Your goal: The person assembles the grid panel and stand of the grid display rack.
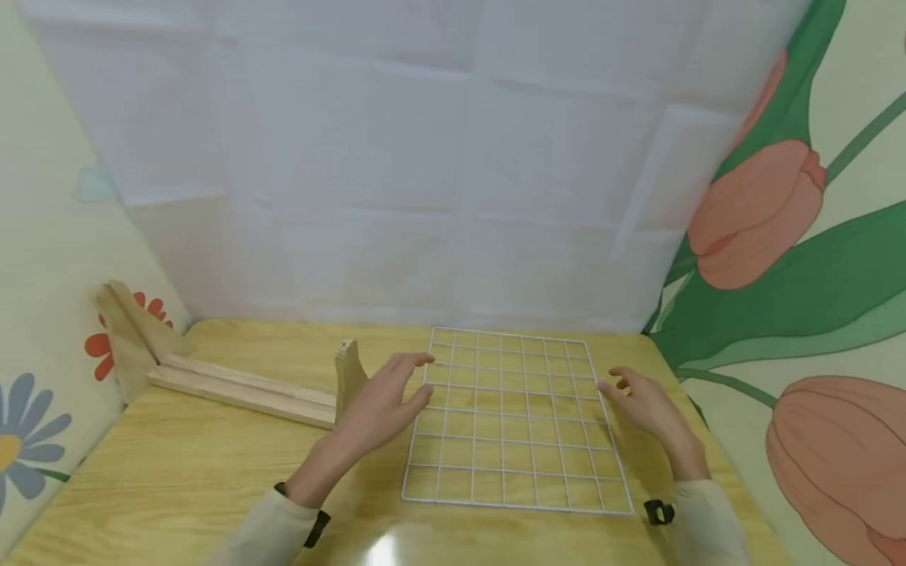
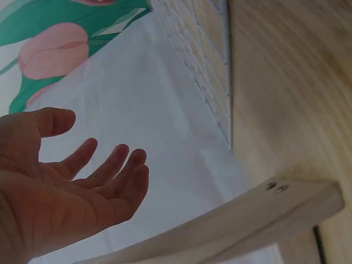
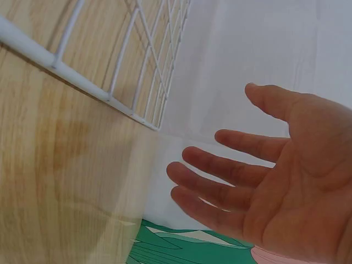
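Note:
A white wire grid panel lies flat on the wooden table, in the middle to right of the head view. Over its left edge is my left hand, fingers relaxed and holding nothing; the left wrist view shows its palm free of any object. My right hand hovers beside the panel's right edge, its fingers loosely bent in the head view. In the right wrist view that hand has its fingers spread apart, with the grid's white edge wire a little way off.
A wooden frame with two upright end pieces stands on the table at the left; its near upright is close to my left hand. A white sheet hangs behind, and a flower-patterned wall covering rises at the right.

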`<state>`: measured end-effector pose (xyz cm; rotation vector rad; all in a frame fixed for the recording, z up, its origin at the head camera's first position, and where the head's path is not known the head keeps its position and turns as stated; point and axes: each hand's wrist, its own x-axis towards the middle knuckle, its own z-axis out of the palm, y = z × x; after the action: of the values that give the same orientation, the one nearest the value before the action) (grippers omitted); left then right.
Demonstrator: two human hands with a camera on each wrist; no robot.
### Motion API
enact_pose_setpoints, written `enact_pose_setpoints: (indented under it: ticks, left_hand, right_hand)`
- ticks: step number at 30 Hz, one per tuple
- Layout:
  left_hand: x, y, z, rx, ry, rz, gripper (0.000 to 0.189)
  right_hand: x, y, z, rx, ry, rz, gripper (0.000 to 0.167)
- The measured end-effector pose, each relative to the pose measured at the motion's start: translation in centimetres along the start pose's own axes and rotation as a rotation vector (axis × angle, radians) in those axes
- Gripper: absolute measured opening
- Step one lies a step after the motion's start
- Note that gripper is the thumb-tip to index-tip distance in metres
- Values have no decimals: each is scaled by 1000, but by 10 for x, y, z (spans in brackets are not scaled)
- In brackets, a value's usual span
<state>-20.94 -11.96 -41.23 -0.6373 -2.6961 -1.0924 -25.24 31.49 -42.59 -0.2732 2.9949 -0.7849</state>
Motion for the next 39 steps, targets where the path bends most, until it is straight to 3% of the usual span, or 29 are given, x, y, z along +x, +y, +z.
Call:
enact_pose_setpoints:
  ticks: [3,8,12,15,20,25,30,35,39]
  left_hand:
    - [12,-11,14,-45,-53,-108,55]
    - [28,-18,31,-14,-43,-205,60]
    - [34,-20,39,-110,-66,-294,66]
    - [37,-22,43,-213,-103,-361,71]
    - [36,-25,47,-277,-109,-448,69]
    - [35,-23,50,-414,-138,-487,68]
    - [39,-22,51,-501,-108,-541,65]
    - [39,-25,46,-710,-85,-651,64]
    - [42,-31,46,-884,-10,-773,37]
  right_hand:
    - [2,1,0,18,-22,13,70]
    - [5,2,-2,24,-116,51,60]
    - [7,4,-1,9,-177,104,48]
    - [8,3,3,10,-174,119,45]
    - [9,-4,15,34,-154,141,50]
    - [7,-11,23,44,-144,190,38]
    - [5,-13,28,64,-129,196,34]
    - [5,-13,35,33,-137,225,38]
    - [5,-10,36,20,-149,250,40]
